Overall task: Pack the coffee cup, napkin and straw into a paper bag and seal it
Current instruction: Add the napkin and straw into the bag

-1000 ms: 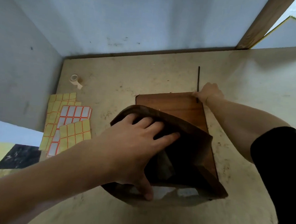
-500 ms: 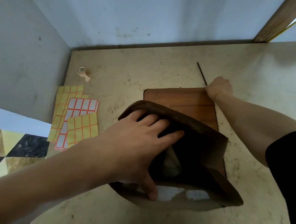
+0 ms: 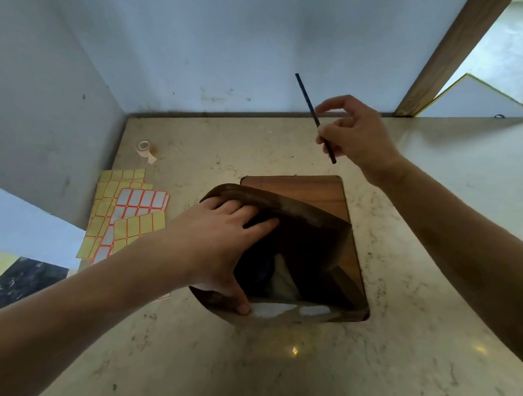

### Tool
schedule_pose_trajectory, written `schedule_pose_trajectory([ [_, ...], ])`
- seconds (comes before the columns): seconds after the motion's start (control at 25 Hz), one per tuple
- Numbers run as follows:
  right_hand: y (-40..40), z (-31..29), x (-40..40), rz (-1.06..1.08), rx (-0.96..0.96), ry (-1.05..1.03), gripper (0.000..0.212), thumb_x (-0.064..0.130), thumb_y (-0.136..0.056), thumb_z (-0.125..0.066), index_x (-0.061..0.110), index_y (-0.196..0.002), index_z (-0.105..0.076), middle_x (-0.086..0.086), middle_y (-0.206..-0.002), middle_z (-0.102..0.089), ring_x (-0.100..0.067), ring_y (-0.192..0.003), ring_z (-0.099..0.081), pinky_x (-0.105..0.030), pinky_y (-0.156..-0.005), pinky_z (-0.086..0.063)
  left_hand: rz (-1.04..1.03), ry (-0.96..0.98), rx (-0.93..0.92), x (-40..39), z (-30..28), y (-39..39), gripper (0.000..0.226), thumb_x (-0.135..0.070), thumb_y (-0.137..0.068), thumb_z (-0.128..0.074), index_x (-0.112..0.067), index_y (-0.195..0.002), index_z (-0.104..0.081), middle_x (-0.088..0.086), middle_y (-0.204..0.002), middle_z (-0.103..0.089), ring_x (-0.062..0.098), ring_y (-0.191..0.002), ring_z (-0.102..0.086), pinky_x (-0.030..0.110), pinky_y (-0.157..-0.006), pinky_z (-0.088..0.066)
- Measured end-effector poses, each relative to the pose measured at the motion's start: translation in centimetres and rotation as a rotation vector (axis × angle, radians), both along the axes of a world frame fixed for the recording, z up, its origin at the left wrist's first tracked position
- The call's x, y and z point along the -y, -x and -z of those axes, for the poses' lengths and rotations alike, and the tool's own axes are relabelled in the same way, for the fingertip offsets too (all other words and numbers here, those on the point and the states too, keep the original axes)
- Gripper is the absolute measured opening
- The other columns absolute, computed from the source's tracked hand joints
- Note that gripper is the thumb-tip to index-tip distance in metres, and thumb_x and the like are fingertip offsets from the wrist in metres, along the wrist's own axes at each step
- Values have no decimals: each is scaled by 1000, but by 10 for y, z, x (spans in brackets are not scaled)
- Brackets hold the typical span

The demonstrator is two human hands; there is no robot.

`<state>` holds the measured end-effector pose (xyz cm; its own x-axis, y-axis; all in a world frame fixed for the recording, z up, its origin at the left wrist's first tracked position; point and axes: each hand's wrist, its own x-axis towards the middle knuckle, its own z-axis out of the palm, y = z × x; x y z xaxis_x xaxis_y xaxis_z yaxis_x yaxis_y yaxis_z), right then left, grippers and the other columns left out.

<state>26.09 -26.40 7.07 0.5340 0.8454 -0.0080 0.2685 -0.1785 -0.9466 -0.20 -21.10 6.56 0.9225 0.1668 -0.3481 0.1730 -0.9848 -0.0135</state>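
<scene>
left hand (image 3: 221, 241) grips the paper bag (image 3: 310, 230) mouth open, while beyond the bag the right hand (image 3: 357, 136) pinches the straw (image 3: 310, 109) aloft.

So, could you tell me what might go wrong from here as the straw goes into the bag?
The straw is pinched only near its lower end by the right hand, so it could swivel or slip. It could also catch on the bag's rim, which curls inward. Only the left hand holds the mouth open; if it lets go, the mouth may sag shut. Something white already lies inside and might deflect the straw.
</scene>
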Motion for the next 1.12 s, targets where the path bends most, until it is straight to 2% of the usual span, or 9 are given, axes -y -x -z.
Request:
schedule_pose_trajectory([
  [0.12,63,-52,42,-160,-83,-67,15,14,-85,-62,18,-94,-73,-5,-76,-72,-18,-63,-67,-28,-61,-57,-31,-18,-22,0,-1,3,130,-92,-49,-52,-33,-150,4,1,-159,-17,27,-144,-14,46,-118,-13],
  [0.28,118,-69,95,-310,-87,30,23,1,-90,-56,15,-96,-74,-4,-84,-75,-16,-80,-72,-25,-68,-58,-64,-30,-44,-2,1,1,129,-91,-47,-55,-34,-150,-4,2,-155,-26,28,-142,-21,46,-116,-14],
  [0.4,130,-82,125,-360,-71,15,23,3,-83,-68,19,-98,-74,3,-88,-77,-11,-85,-73,-17,-71,-55,-74,-31,-59,-1,1,-1,127,-90,-48,-57,-34,-150,-6,2,-154,-29,28,-141,-23,46,-116,-13],
  [0.52,140,-89,148,-263,204,-44,16,32,-78,-72,32,-94,-74,15,-82,-75,-4,-77,-72,-11,-67,-52,-91,-25,-64,1,0,-3,129,-89,-49,-59,-33,-151,-4,2,-157,-24,29,-143,-19,46,-116,-10],
  [0.6,146,-87,143,-249,435,33,17,40,-80,-66,35,-95,-73,19,-77,-73,3,-74,-68,-8,-66,-50,-89,-32,-69,3,0,-3,129,-88,-48,-60,-33,-151,-6,2,-157,-25,29,-144,-18,47,-117,-10],
  [0.76,150,-51,100,-450,858,433,16,31,-92,-57,27,-94,-72,11,-76,-68,-5,-68,-63,-22,-65,-53,-85,-76,-85,5,-4,-5,132,-89,-45,-61,-33,-152,-6,0,-157,-25,27,-144,-18,47,-119,-10],
  [0.84,148,-27,80,-553,1020,568,17,21,-93,-55,20,-98,-71,4,-73,-63,-14,-64,-60,-28,-56,-51,-92,-65,-87,4,-6,-5,132,-88,-46,-62,-33,-152,-5,1,-158,-23,28,-144,-16,47,-118,-8],
  [0.92,147,-5,64,-602,1025,674,16,15,-91,-56,15,-100,-69,6,-63,-48,-10,-53,-48,-23,-47,-39,-90,-60,-91,5,-7,-6,132,-87,-47,-63,-34,-152,-5,1,-158,-22,27,-145,-15,47,-118,-5],
  [1.12,136,41,43,-464,773,880,14,12,-92,-55,9,-102,-65,0,-76,-55,-15,-64,-51,-31,-67,-48,-85,-54,-79,3,-6,-4,131,-88,-47,-62,-32,-152,-6,1,-158,-22,26,-145,-14,46,-117,-4],
])
